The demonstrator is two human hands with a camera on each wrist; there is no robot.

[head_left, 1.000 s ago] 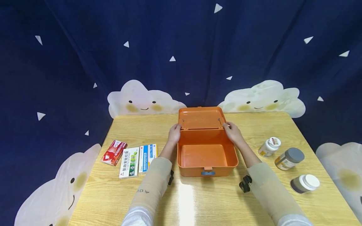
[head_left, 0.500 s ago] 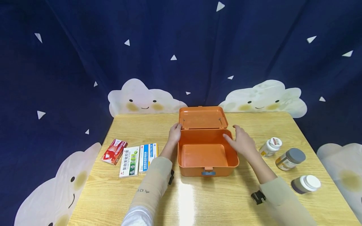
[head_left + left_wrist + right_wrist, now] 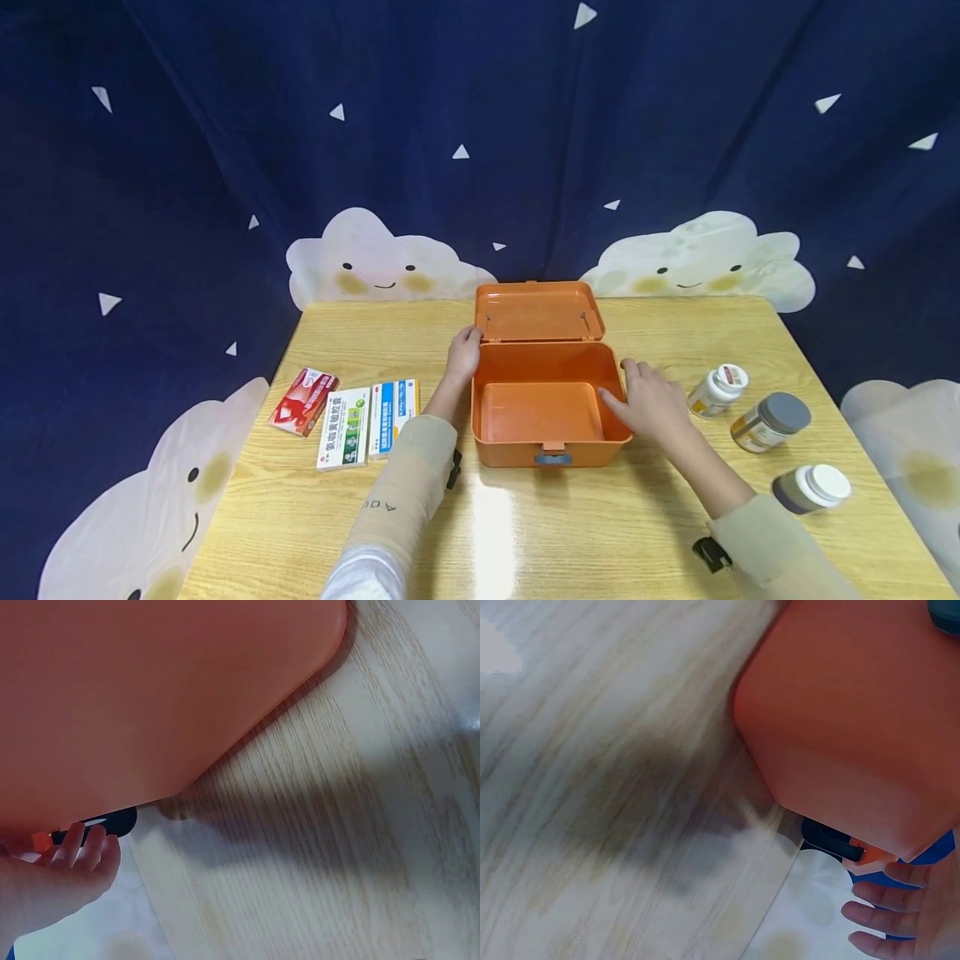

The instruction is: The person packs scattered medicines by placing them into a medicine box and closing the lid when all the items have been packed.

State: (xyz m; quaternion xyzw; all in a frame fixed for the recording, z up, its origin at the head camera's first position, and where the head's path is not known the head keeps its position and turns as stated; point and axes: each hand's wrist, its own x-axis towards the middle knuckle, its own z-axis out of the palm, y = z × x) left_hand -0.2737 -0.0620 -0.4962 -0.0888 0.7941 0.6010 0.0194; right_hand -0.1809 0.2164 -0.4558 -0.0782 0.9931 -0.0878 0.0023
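An orange plastic storage box (image 3: 551, 454) stands on the table, its lid (image 3: 536, 310) tipped back and no objects inside. At the rear left corner, next to the hinge, my left hand (image 3: 462, 357) grips the box edge; the left wrist view shows curled fingers (image 3: 91, 847) near a dark handle (image 3: 116, 823) behind the orange wall. My right hand (image 3: 651, 400) is over the right rim, thumb on the inner side and fingers outside. In the right wrist view those fingers (image 3: 885, 919) are spread and loosely extended beside the box wall.
Left of the box lie a red medicine box (image 3: 303, 402), a white-green one (image 3: 343, 427) and blue-white packaging (image 3: 393, 417). On the right are a white bottle (image 3: 717, 390), a grey-lidded jar (image 3: 770, 422) and a white-capped bottle (image 3: 812, 489). A dark blue curtain (image 3: 420, 100) hangs behind.
My right hand has let go of the rear right corner and moved toward me and to the right along the rim. The left hand and the box stay in place.
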